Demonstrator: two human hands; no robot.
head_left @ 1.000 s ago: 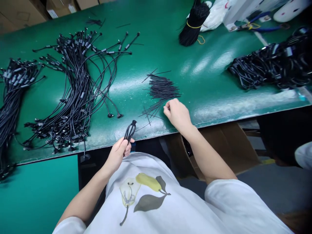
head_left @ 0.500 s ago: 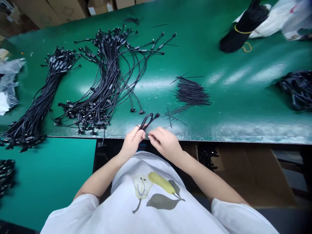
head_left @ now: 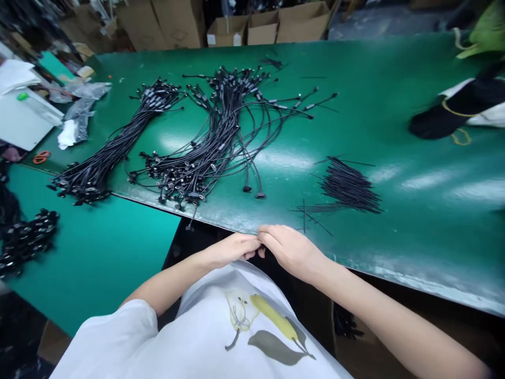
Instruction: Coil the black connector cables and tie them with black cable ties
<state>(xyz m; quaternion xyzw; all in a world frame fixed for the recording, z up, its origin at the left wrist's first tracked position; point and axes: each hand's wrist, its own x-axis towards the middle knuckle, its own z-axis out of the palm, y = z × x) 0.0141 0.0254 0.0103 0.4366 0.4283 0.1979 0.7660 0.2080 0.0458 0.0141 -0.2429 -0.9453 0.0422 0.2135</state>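
Note:
My left hand (head_left: 236, 247) and my right hand (head_left: 290, 250) meet at the front edge of the green table, fingers closed and touching at the tips. The looped black cable seen in my left hand a moment ago is covered by my hands now. Whatever the right fingers pinch is also hidden. Ahead and to the right lies a stack of thin black ties (head_left: 349, 184), a few strays nearest my right hand. Left of centre spreads a loose heap of black cables (head_left: 224, 126) with small connectors at both ends.
Another cable bundle (head_left: 114, 147) lies farther left. Orange-handled scissors (head_left: 41, 157) and a crumpled plastic bag (head_left: 81, 110) are at the far left. A black bundle with a yellow band (head_left: 453, 113) lies at the right. Cardboard boxes (head_left: 262, 27) stand behind the table (head_left: 379, 95).
The view has swung left, so the table's things appear farther right. My hands have come together and turned over, and the looped cable has gone out of sight beneath them.

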